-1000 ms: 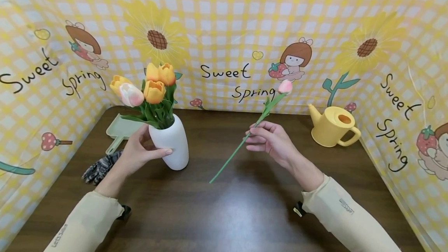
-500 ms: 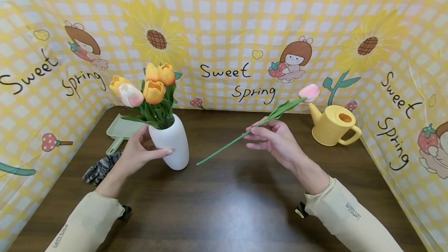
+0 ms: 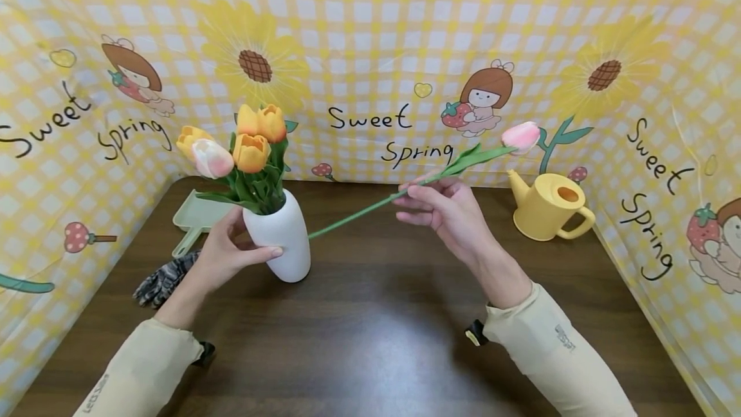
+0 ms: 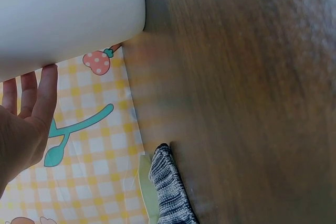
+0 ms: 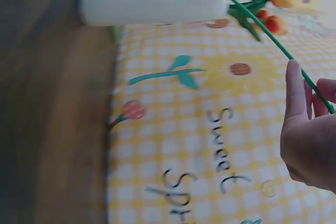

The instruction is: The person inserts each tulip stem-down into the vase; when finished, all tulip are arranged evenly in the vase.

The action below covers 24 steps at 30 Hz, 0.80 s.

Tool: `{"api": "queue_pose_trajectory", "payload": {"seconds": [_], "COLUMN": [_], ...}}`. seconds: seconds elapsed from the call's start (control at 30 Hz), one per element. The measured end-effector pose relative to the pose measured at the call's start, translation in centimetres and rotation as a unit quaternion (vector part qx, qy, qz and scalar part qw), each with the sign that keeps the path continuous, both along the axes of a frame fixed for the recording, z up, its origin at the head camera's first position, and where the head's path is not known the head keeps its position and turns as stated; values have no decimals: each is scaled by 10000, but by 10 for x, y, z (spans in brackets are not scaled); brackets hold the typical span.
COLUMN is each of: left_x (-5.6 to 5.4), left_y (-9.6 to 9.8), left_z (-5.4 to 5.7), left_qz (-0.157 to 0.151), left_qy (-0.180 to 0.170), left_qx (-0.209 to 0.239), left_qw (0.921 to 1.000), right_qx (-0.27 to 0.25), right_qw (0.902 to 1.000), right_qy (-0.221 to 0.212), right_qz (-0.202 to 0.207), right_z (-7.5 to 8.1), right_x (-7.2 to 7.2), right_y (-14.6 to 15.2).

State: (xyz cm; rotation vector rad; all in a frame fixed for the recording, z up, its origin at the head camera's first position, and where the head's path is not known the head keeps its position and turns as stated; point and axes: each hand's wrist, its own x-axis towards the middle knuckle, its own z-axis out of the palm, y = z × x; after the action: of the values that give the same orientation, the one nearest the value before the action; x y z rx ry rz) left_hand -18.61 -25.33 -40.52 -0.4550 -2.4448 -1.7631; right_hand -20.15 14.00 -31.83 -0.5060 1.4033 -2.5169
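Note:
A white vase [image 3: 283, 237] stands left of the middle of the table, its mouth filled with yellow-orange tulips [image 3: 251, 152] and a pale pink-white tulip [image 3: 211, 158]. My left hand [image 3: 231, 251] grips the vase around its left side, thumb across the front. In my right hand [image 3: 448, 208] I pinch the stem of a single pink tulip [image 3: 521, 138] between thumb and fingers, held above the table. Its bloom points up to the right, and its green stem [image 5: 257, 24] slants down left, the tip overlapping the vase's right side in the head view.
A yellow watering can [image 3: 548, 206] stands at the right rear of the table [image 3: 370, 340]. Left of the vase lie a pale green dustpan [image 3: 199, 214] and a grey knitted glove [image 3: 164, 280]. A checkered cloth [image 3: 359, 50] walls the back and sides.
My right hand has tilted the pink tulip toward horizontal, then raised it and moved it left, bringing the stem's tip up to the vase. The left hand and vase stay put.

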Motion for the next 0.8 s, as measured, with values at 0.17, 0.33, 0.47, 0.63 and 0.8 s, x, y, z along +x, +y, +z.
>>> {"api": "queue_pose_trajectory", "payload": {"seconds": [0.17, 0.33, 0.47, 0.63, 0.8], "left_x": [0, 0, -1, 0, 0], "left_y": [0, 0, 0, 0, -1], "left_z": [0, 1, 0, -2, -1], "left_qz": [22, 37, -36, -72, -43], "left_qy": [-27, -29, -22, -25, 0], "left_qx": [41, 30, 90, 94, 81], "left_qw": [10000, 10000, 10000, 9999, 10000], "right_qx": [-331, -384, -255, 36, 384], "right_qw": [9985, 9955, 9933, 9900, 9867], "right_qy": [416, 836, 1057, 1267, 1432], "right_qz": [-95, -241, -390, -616, -672], "right_z": [21, 35, 39, 42, 44], "right_x": [-2, -4, -6, -8, -11], "right_y": [-14, -28, -39, -50, -60]}}
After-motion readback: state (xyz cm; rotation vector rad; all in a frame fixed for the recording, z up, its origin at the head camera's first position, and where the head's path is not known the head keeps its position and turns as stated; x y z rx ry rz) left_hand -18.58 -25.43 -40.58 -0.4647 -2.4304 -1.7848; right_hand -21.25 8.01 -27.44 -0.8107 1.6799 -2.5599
